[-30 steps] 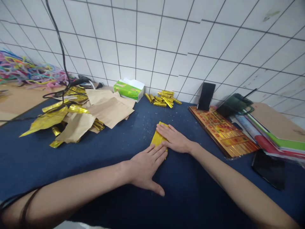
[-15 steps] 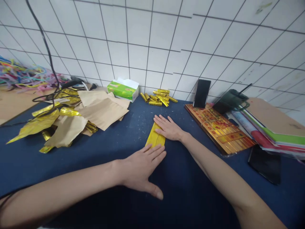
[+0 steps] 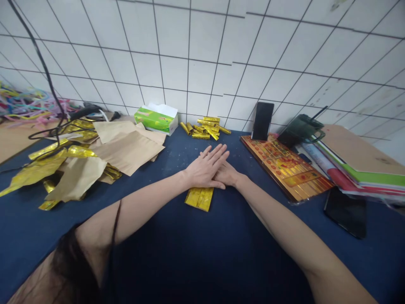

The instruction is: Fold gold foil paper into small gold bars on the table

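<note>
A folded strip of gold foil paper (image 3: 199,198) lies on the dark blue table (image 3: 196,253). My left hand (image 3: 206,167) lies flat on its far end, fingers stretched out and pointing away. My right hand (image 3: 228,176) is partly under the left hand, pressed on the same end of the paper; its fingers are mostly hidden. Only the near end of the gold strip shows.
Several small folded gold pieces (image 3: 205,128) sit by the wall beside a green tissue box (image 3: 155,119). Brown papers and gold foil sheets (image 3: 79,160) pile at the left. A patterned gold board (image 3: 284,166), two phones (image 3: 262,120) (image 3: 345,212) and stacked folders (image 3: 357,169) fill the right.
My left hand moved from the near end of the gold paper forward onto the far end, over my right hand. The near end of the paper is now uncovered.
</note>
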A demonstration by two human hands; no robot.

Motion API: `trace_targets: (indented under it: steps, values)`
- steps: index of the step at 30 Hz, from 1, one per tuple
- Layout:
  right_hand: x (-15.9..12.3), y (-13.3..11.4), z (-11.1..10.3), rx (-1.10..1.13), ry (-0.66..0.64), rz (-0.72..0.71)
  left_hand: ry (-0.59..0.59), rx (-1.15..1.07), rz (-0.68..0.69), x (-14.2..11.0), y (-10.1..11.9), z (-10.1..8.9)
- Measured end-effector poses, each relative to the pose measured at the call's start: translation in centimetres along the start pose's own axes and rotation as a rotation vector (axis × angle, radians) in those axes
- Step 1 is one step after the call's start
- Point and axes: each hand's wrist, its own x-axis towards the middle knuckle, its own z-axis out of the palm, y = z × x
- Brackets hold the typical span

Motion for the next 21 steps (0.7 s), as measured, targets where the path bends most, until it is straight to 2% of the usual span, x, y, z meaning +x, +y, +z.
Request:
trace_targets:
  steps: [4, 6, 10, 13, 17, 21]
  values:
    - [0.0, 0.0, 0.1, 0.010, -0.016, 0.018, -0.109, -0.083, 0.050, -1.1, 1.5, -0.5]
    - [0.0, -0.1, -0.3, 0.010, -0.041, 0.040, -0.147, -0.137, 0.029, -2.0, 2.4, -1.1]
    - [0.0, -0.3, -1.3, 0.084, -0.066, 0.061, -0.260, -0.256, -0.028, -5.2, 4.6, -2.4]
    - [0.2, -0.6, -1.6, 0.138, -0.063, 0.115, -0.364, -0.351, -0.002, -8.0, 6.6, -3.8]
    - [0.2, -0.8, -1.4, 0.155, -0.061, 0.122, -0.391, -0.416, -0.035, -10.3, 8.4, -5.2]
    - [0.4, -0.5, -1.2, 0.147, -0.047, 0.125, -0.389, -0.433, -0.052, -10.5, 8.7, -5.5]
